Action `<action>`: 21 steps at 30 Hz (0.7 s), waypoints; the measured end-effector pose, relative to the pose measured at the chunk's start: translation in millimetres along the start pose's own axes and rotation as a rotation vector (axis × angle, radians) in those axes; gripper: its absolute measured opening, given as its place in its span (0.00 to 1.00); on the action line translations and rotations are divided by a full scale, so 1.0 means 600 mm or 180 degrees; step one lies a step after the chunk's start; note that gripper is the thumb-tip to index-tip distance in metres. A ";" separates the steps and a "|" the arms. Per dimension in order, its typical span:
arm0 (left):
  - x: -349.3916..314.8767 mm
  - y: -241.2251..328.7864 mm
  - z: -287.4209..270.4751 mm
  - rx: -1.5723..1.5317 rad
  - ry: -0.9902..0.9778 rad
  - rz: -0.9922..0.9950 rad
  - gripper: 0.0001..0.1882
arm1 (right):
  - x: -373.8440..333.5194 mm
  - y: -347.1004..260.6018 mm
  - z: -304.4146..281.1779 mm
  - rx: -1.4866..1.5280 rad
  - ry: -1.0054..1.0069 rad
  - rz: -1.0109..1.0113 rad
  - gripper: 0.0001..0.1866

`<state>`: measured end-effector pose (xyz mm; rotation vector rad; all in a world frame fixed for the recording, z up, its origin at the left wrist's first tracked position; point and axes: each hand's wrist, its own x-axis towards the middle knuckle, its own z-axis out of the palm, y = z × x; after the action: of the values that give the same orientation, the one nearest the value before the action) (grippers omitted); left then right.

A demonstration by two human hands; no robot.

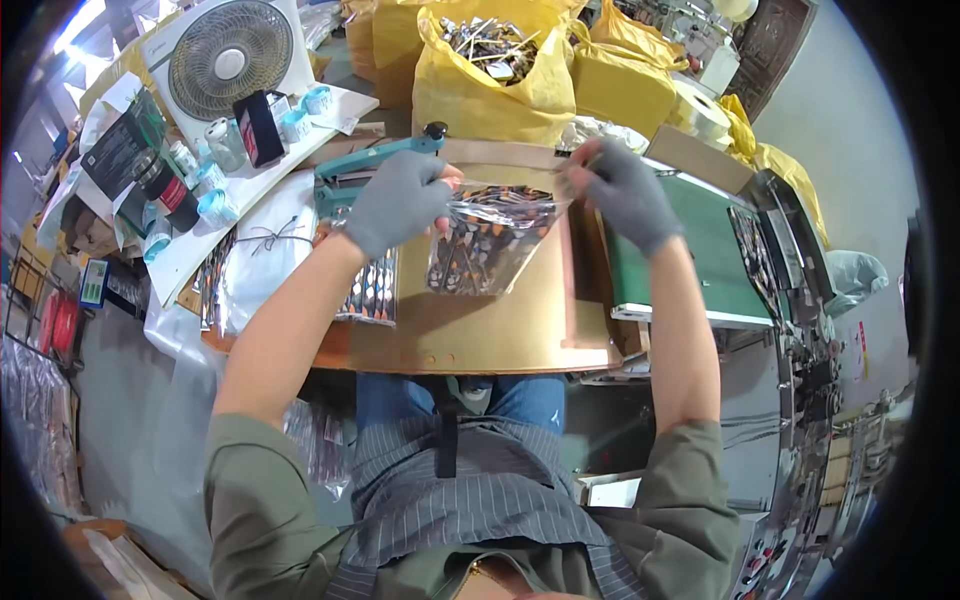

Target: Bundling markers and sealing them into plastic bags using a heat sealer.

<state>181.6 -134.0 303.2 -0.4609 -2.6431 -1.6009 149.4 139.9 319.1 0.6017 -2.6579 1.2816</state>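
Observation:
A clear plastic bag (484, 250) packed with small dark pieces patterned in orange and white hangs over the brown tabletop (480, 335). My left hand (400, 205), in a grey glove with bare fingertips, is closed on its upper left corner. The gloved right hand (628, 195) pinches the clear film at the upper right, a little higher. Beside my left wrist, a similar filled bag (372, 290) lies flat on the table, partly hidden by the arm. Just beyond the left hand is a teal metal arm (385, 157) with a black knob.
A yellow sack (490, 105) of loose pieces stands behind the table. At left, a white shelf (262, 180) carries a fan (232, 62), a phone (258, 128) and a dark bottle (165, 190). A green board (690, 255) lies at right, near stacked strips (752, 255).

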 end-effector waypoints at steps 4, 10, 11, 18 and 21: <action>-0.034 0.076 -0.020 -0.0416 -0.0055 -0.0201 0.13 | -0.002 -0.076 0.075 -0.1354 0.0956 -0.2310 0.15; -0.025 0.004 -0.042 0.0405 0.1333 0.1392 0.21 | 0.034 -0.054 0.151 0.0923 0.0212 -0.0679 0.16; -0.026 -0.042 -0.034 -0.0036 0.0511 0.0479 0.24 | 0.054 -0.049 0.172 0.0621 0.0264 -0.0721 0.18; 0.018 -0.320 0.035 -0.1606 0.0581 -0.1293 0.26 | 0.291 0.156 0.331 -0.1180 0.1546 -0.0124 0.20; 0.056 -0.373 -0.009 -0.2379 0.0713 -0.1287 0.20 | 0.355 0.052 0.354 -0.0638 0.0451 -0.0180 0.21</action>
<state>90.7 -227.2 118.0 0.2750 -1.9793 -2.5627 -45.9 -70.0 223.4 0.5321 -2.5905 0.9879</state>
